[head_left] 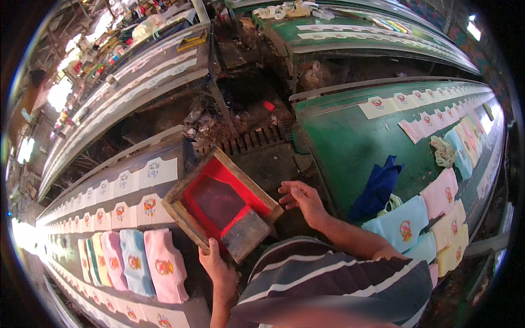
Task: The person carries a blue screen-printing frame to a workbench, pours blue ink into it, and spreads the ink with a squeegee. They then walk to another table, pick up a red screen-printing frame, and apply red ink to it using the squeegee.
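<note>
My left hand (220, 266) grips the near edge of a wooden-framed printing screen (174, 206), thumb up along the wood. The screen is tilted, and bright red ink borders its darker mesh. A flat grey, worn squeegee-like slab (245, 236) lies across its near right corner. Just right of the frame, my right hand (304, 201) hovers with loosely bent fingers apart and nothing in them. Beside my left hand, a row of pastel cloth pieces (165, 266) with red and orange prints rests on the left table.
Long dark tables (191, 306) stretch away on the left, bearing strips of printed pieces. On the right, a green table (342, 139) carries a dark blue cloth (377, 188), a crumpled pale cloth (443, 151) and several printed pastel pieces (402, 221). A floor grate (246, 141) lies between the tables.
</note>
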Available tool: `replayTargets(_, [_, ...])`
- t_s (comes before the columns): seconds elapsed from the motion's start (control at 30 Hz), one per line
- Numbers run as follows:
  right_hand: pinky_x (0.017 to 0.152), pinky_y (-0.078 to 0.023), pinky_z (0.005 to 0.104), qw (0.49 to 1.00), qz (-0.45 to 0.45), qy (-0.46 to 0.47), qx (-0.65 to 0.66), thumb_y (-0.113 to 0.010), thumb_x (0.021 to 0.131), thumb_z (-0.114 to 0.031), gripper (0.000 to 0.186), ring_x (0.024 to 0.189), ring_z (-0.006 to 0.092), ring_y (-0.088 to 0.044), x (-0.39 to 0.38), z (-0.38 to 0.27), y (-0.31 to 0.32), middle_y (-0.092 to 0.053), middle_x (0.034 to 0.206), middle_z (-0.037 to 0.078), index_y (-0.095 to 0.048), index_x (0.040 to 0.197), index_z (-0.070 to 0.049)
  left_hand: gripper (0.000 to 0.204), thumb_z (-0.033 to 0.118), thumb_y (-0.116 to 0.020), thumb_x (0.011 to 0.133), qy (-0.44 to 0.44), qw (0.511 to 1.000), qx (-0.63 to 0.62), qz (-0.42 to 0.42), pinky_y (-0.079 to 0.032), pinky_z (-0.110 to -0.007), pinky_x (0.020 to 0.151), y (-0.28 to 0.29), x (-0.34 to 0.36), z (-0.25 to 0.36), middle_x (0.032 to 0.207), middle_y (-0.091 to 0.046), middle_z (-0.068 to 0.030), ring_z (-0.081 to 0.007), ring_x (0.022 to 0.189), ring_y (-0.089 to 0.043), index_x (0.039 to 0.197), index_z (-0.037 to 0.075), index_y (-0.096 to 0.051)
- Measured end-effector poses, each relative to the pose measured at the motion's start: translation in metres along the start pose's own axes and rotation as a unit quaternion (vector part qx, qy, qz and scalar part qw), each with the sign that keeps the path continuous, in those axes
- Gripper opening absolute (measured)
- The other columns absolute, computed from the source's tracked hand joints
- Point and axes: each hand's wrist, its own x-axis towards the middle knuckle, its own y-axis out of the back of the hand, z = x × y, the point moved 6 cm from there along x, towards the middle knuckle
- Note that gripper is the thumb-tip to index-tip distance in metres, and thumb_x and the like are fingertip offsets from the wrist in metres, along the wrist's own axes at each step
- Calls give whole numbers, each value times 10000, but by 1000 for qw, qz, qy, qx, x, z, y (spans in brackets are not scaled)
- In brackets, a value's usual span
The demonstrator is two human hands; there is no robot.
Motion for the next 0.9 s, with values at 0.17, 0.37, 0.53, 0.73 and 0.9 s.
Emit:
replayTargets(0.17, [907,-614,346,991,-28,-43,-123,-594,1188,-217,388,1051,164,-754,113,-10,-20,-780,1265,93,-649,1509,-5,382,261,-807,1088,-29,999,28,10,-543,-323,908,-35,120,21,1136,-682,4,-119,983,-633,1343,31,-638])
replayTargets(0.37, [974,-614,348,971,-42,0,-237,-689,1119,-76,313,1086,167,-768,232,-19,-5,-809,1208,101,-716,1423,-5,359,258,-795,1090,-17,1000,10,-2,-556,-337,928,-116,257,33,1154,-677,-7,-134,1011,-641,1339,46,-647])
replayTargets(0.53, [927,-641,344,979,103,-84,-155,-699,1128,-142,304,1054,168,-779,301,-3,85,-819,1242,145,-732,1394,-1,390,329,-787,1097,0,1000,26,-16,-601,-379,873,-197,373,7,1151,-697,-21,-174,1012,-685,1339,63,-637])
replayTargets(0.73, [856,-608,316,941,289,-57,-169,-664,1124,-111,294,951,171,-773,421,-31,226,-806,1192,115,-728,1389,0,424,309,-834,1066,35,997,-17,-70,-586,-372,928,-331,500,-18,1143,-711,-7,-156,1010,-684,1354,60,-648])
replayTargets(0.9, [916,-622,338,932,334,54,-130,-676,1112,-104,315,1039,194,-774,530,-96,291,-804,1251,148,-715,1405,7,502,386,-805,1082,38,992,55,-105,-597,-389,929,-436,590,9,1236,-721,-47,-184,1068,-700,1403,41,-633])
